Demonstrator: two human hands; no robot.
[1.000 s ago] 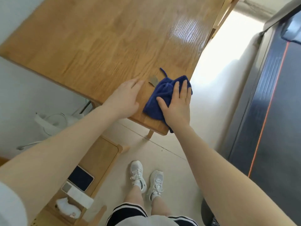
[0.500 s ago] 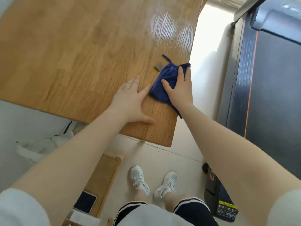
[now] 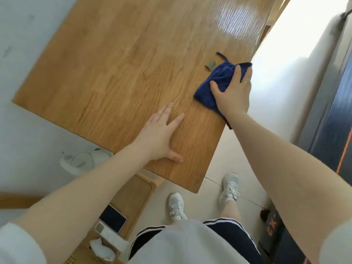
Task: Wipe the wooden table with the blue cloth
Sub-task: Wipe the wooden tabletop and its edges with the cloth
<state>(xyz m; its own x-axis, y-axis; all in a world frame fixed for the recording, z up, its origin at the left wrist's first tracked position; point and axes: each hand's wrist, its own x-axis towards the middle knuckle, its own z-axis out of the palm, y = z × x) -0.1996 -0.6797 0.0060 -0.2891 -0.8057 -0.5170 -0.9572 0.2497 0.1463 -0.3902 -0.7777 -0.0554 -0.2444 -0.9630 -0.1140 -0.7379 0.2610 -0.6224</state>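
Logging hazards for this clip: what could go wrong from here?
1. The cloth sits at the table's right edge, one corner hanging off under the right hand; a stroke outward could drag it over.
2. The small grey scrap beside the cloth could be swept onto the floor.

Dark phone [image 3: 112,218] on bench [image 3: 133,195]; white fan [image 3: 80,162]

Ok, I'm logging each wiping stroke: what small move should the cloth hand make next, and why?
Probably slide the right hand and blue cloth leftward across the wooden table: the cloth is bunched at the table's right edge, a corner overhanging, with broad tabletop to its left. The left hand lies flat, bracing.
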